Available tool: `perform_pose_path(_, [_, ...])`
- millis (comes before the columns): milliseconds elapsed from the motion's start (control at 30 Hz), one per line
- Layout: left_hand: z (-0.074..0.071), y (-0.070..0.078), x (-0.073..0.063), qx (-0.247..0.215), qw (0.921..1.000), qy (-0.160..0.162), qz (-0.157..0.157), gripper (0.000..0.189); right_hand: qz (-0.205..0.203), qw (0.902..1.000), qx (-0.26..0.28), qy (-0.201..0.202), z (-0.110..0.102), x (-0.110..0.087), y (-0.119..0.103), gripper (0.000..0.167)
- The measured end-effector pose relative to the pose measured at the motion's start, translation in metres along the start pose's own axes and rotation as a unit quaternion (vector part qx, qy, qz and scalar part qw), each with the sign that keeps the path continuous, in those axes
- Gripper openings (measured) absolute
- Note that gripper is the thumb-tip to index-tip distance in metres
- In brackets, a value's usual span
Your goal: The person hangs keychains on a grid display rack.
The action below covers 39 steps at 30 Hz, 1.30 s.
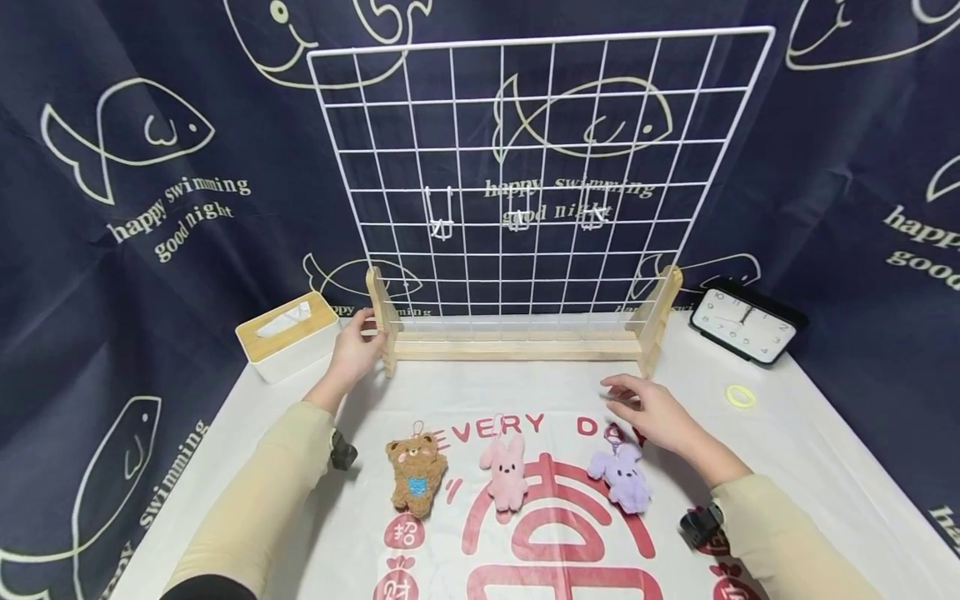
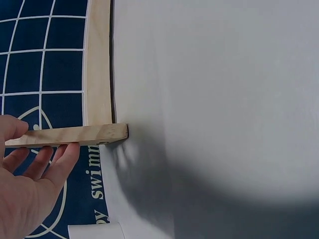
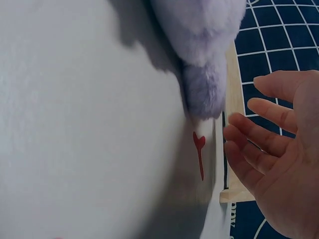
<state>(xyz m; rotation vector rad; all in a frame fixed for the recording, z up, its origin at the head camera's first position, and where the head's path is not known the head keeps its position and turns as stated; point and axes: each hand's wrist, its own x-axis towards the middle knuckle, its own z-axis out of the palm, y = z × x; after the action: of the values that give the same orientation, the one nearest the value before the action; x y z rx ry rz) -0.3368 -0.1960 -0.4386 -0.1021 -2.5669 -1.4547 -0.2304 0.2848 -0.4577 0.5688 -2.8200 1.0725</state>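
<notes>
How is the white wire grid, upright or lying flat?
Upright: the grid rises above the table from its wooden stand, which the left hand grips.

The person across from me wears a plain cream-beige fabric left sleeve (image 1: 258, 492) and a matching right sleeve (image 1: 791, 537), with bare left hand (image 1: 356, 348) and right hand (image 1: 648, 410) beyond the cuffs. I see a small, blocky black left wrist device (image 1: 343, 451) and a chunky black right wrist device (image 1: 702, 527). A curved black patch (image 1: 212, 588), hard to identify, borders the left sleeve's lower end.
</notes>
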Motion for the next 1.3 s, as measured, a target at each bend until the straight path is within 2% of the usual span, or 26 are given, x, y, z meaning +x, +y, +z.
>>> perform_pose_path(267, [0.0, 0.0, 0.0, 0.004, 0.9999, -0.007, -0.009, 0.048, 0.001, 0.999, 0.009, -0.044, -0.002, 0.002, 0.002, 0.016])
perform_pose_path(433, [0.0, 0.002, -0.001, 0.005, 0.9998, -0.011, -0.013, 0.046, -0.007, 0.9961, 0.016, -0.087, -0.006, 0.002, 0.006, 0.009])
perform_pose_path(567, [0.0, 0.003, -0.002, 0.002, 0.9997, -0.016, -0.016, 0.045, -0.015, 0.9916, 0.037, -0.123, -0.012, 0.0, 0.008, 0.01])
perform_pose_path(800, [0.0, 0.002, -0.003, 0.0, 0.9997, -0.014, -0.017, 0.044, -0.019, 0.9761, 0.088, -0.198, -0.021, -0.002, 0.009, 0.022])
perform_pose_path(933, [0.0, 0.001, -0.001, 0.002, 0.9998, -0.011, -0.016, 0.043, -0.024, 0.9741, 0.097, -0.203, -0.018, -0.002, 0.013, 0.024])
perform_pose_path(1133, [0.0, 0.0, -0.003, 0.002, 0.9998, -0.01, -0.015, 0.042, -0.029, 0.9786, 0.076, -0.189, -0.015, -0.001, 0.015, 0.019])
perform_pose_path(1300, [0.0, 0.001, -0.003, 0.002, 0.9999, -0.012, -0.011, 0.043, -0.012, 0.9807, 0.065, -0.184, -0.014, -0.001, 0.016, 0.018])
